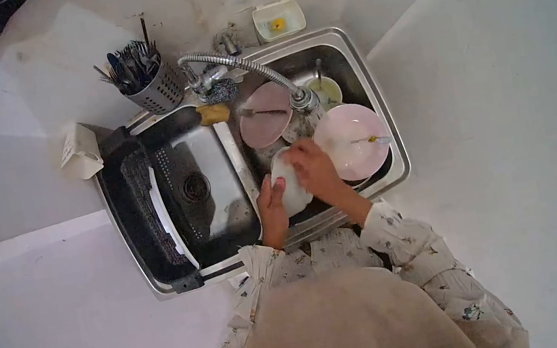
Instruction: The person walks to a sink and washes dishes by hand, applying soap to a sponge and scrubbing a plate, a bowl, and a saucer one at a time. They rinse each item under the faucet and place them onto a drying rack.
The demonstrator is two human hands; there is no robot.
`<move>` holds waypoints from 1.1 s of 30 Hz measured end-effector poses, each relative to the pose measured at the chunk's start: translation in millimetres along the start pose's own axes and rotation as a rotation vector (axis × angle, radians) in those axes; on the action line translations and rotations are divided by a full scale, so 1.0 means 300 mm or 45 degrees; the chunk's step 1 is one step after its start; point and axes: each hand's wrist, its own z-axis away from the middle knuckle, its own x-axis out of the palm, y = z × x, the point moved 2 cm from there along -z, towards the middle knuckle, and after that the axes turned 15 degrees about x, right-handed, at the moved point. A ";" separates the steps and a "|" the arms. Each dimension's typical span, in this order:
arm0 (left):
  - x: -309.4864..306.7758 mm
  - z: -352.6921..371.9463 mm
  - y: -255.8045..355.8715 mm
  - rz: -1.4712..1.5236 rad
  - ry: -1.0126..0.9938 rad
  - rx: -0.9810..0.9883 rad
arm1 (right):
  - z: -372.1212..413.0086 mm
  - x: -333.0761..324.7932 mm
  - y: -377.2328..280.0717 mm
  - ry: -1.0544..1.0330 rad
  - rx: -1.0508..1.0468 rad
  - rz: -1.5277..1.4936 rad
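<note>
Below the faucet head (305,100), my left hand (272,209) grips a white dish (291,190) at its left side, thumb on its surface. My right hand (312,168) is over the dish's upper right part with its fingers curled; whether something small is in them is hidden. To the right of that hand, a pink bowl (353,134) with a utensil across it sits in the right basin. Behind the hands lies a pink plate (262,121) with a fork (267,111) on it. A greenish bowl (327,91) stands at the back of the basin.
The left basin (212,178) holds a dark rack (151,211) with a white curved piece. A yellow sponge (213,114) lies at its back edge. Behind are a metal cutlery holder (160,92) and a white soap tray (280,19). A white container (80,151) stands left.
</note>
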 end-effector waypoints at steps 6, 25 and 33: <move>-0.043 -0.034 -0.082 0.721 0.339 -0.080 | 0.045 0.015 0.204 0.147 0.513 -0.300; -0.017 -0.031 -0.092 0.794 0.399 -0.149 | 0.102 -0.053 0.030 0.145 -0.012 0.047; -0.040 -0.108 -0.104 0.809 0.386 -0.103 | 0.095 -0.034 0.017 0.110 -0.193 0.038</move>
